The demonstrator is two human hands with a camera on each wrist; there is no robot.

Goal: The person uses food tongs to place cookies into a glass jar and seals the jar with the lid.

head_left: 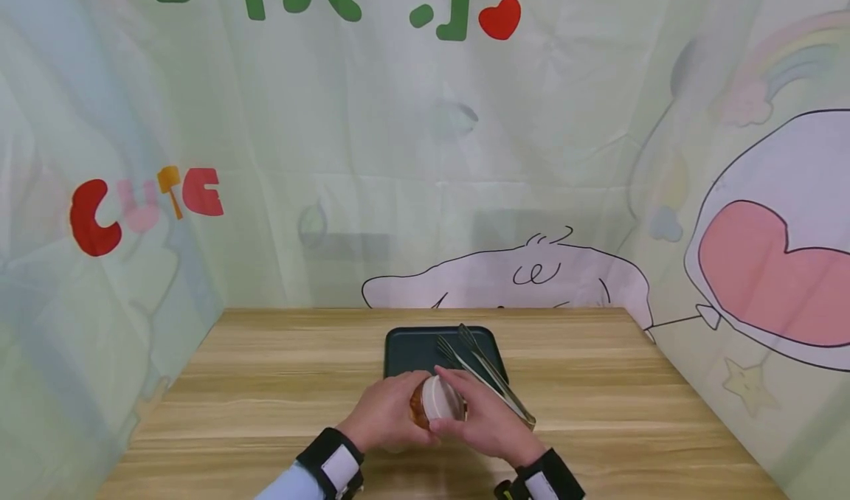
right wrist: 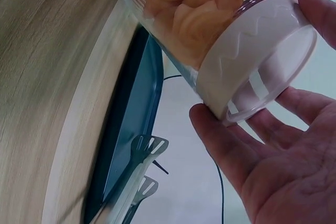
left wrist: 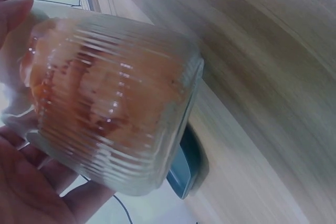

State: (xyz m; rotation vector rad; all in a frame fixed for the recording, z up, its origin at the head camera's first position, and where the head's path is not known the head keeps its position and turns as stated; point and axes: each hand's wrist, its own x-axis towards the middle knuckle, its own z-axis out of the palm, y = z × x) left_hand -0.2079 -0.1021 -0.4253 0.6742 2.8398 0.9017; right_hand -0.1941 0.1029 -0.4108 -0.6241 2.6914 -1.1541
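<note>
A ribbed clear glass jar [left wrist: 110, 93] holds orange-brown pieces of food and is tilted in the air between both hands. My left hand [head_left: 390, 413] grips the glass body, thumb on one side and fingers on the other. On the jar's mouth sits a white lid [right wrist: 252, 51] with a wavy line around its side. The fingers and thumb of my right hand [head_left: 483, 420] are curled round that lid. Whether the lid is loose or tight cannot be told.
Beyond the hands, a dark rectangular tray [head_left: 412, 349] lies on the wooden table [head_left: 285, 389]. Metal tongs [head_left: 501, 383] with slotted ends rest across its right side, their joined end over the near edge. A printed cloth backdrop [head_left: 398, 153] surrounds the table.
</note>
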